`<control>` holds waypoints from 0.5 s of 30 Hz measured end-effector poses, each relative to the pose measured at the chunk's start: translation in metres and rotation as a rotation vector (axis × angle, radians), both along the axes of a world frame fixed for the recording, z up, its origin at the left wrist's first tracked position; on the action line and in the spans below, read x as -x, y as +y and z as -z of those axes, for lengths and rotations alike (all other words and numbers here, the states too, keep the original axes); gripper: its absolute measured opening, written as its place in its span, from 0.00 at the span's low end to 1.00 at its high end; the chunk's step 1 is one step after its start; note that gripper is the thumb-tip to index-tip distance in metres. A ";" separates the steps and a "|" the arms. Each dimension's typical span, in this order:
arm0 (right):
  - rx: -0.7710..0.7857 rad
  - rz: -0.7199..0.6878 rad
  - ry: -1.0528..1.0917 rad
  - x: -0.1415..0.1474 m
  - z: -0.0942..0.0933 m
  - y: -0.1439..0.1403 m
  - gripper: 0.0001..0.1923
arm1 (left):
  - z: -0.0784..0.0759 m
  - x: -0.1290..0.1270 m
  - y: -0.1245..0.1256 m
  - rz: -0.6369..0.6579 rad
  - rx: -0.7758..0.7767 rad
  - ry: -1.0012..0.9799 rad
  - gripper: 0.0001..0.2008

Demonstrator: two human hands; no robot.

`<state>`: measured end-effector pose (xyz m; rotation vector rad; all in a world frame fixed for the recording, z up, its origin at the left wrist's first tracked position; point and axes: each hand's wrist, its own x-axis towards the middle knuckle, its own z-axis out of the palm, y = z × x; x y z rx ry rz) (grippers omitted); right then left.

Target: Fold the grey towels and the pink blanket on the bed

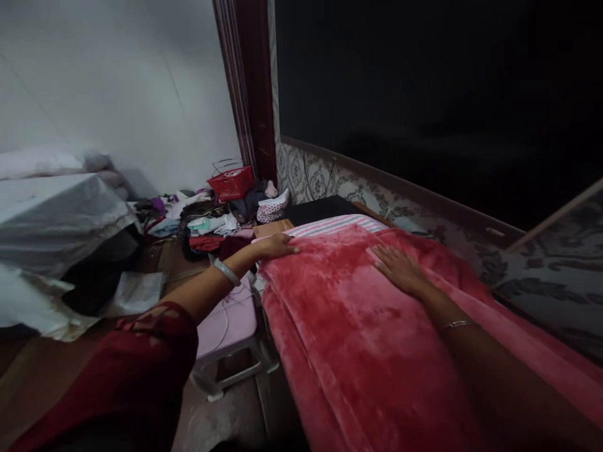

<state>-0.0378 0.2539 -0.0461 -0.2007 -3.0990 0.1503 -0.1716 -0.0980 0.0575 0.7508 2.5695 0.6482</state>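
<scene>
A thick red and pink plush blanket [358, 314] lies folded in layers in front of me, its near end running out of view at the bottom. At its far end a striped white, pink and grey cloth [339, 226] shows. My left hand [277, 245] rests on the blanket's far left corner, fingers stretched out over the edge. Flat on top of the blanket, toward its right side, lies my right hand [399, 269] with the fingers extended. Neither hand visibly grasps the fabric.
Left of the blanket stands a pink stool [230, 320] with a cable across it. Beyond are piled clothes [202, 220] and a red basket [232, 183]. A large dark screen [414, 94] fills the right wall. A covered bed-like form [56, 207] stands at left.
</scene>
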 end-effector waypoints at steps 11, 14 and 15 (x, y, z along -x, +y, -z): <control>0.005 -0.057 0.024 0.030 -0.016 -0.039 0.30 | -0.001 -0.007 -0.032 -0.006 -0.168 -0.358 0.33; 0.092 -0.014 -0.024 0.043 -0.019 -0.046 0.29 | 0.004 -0.009 -0.034 -0.033 -0.181 -0.192 0.34; 0.134 0.023 -0.031 0.048 -0.020 -0.044 0.29 | 0.005 -0.010 -0.033 -0.041 -0.180 -0.137 0.34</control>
